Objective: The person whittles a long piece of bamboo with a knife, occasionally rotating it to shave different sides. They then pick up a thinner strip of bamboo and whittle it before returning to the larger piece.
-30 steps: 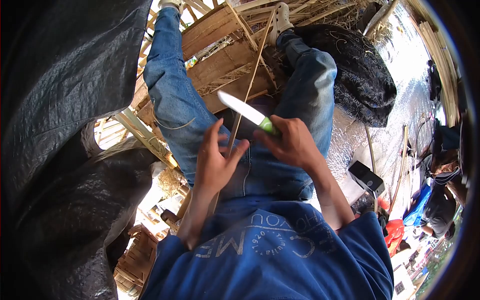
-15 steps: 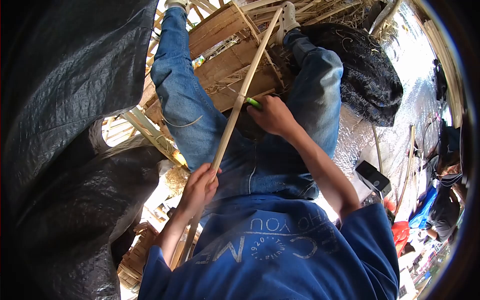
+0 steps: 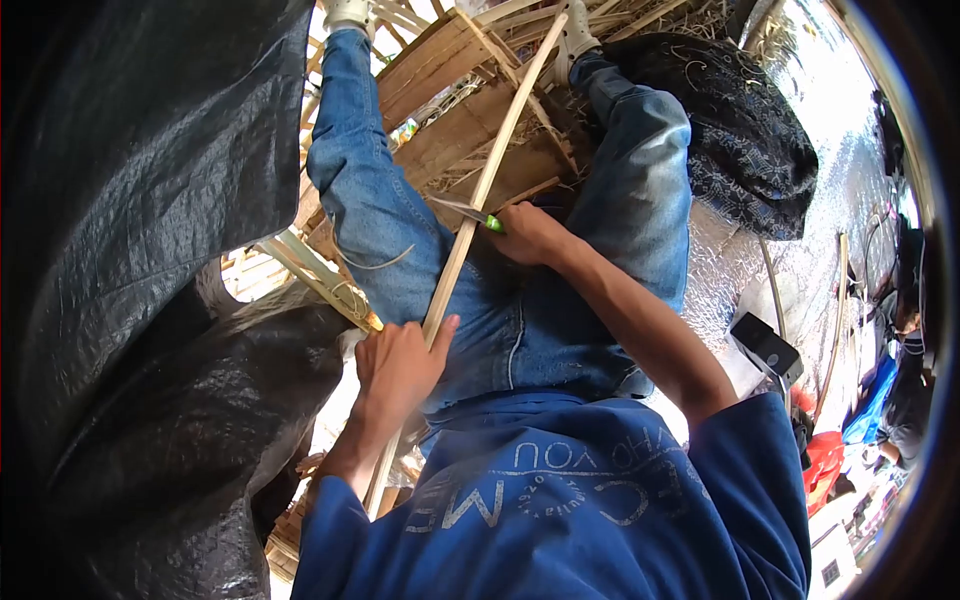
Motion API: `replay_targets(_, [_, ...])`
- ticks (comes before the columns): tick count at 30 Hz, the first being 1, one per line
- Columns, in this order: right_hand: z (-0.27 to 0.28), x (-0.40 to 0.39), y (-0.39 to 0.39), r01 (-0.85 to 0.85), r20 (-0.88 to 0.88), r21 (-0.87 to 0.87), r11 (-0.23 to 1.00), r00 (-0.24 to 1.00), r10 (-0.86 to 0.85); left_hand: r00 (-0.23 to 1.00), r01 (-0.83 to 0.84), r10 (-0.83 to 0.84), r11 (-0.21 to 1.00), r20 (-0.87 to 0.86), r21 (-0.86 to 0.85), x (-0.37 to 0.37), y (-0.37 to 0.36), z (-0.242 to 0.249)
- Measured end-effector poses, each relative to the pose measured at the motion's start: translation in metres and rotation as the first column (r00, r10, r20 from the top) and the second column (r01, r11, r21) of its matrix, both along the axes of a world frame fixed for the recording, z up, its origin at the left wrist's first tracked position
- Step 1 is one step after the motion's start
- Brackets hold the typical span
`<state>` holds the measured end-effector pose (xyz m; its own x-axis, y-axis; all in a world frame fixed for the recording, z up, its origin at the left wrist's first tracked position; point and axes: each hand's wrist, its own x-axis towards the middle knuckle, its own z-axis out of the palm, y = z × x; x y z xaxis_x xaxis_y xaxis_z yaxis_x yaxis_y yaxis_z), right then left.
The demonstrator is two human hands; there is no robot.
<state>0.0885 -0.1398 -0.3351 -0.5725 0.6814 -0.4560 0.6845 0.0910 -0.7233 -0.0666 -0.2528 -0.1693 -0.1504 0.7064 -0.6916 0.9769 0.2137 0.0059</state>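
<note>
A long pale strip, apparently bamboo, slants across my lap from near my far shoe to beside my waist. Around its lower part is my left hand, back upward and thumb along the right edge; the palm side is hidden. My right hand is closed on the green handle of a knife. Its blade lies across the strip and points left, against or just above it; contact is hard to make out.
A wooden crate stands between my jean-clad legs. Black plastic sheeting hangs on the left. A patterned dark cloth lies beyond my right knee, and a dark box-shaped device is near my right elbow. Another person's arm shows far right.
My left hand has turned its back upward on the strip. The knife has come down slightly toward me, and its blade now shows crossing the strip to the left.
</note>
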Motion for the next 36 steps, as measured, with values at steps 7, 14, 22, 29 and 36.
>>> replay_targets(7, [-0.037,-0.004,0.001,0.089,-0.145,0.065,0.994,0.986,-0.079,0.972,0.160,-0.236,0.699,0.013,0.697,0.011,0.038,-0.080])
replay_targets(14, [-0.002,0.005,0.009,0.025,-0.028,0.031,0.999,0.999,-0.024,0.824,-0.279,0.072,0.915,0.562,0.291,0.014,0.043,-0.098])
replay_targets(22, [0.012,0.003,0.000,-0.061,-0.082,0.084,0.995,0.994,0.068,0.367,-0.697,0.561,0.694,0.742,-0.180,0.016,0.019,-0.079])
replay_targets(29, [0.020,0.007,-0.010,-0.009,0.009,0.209,0.978,1.000,0.007,0.111,-0.745,0.552,0.596,0.827,-0.298,0.013,0.029,-0.095])
replay_targets(36, [0.033,0.007,-0.008,0.054,-0.075,0.200,0.978,0.996,-0.040,0.059,-0.744,0.609,0.555,0.791,-0.371,0.012,0.027,-0.092])
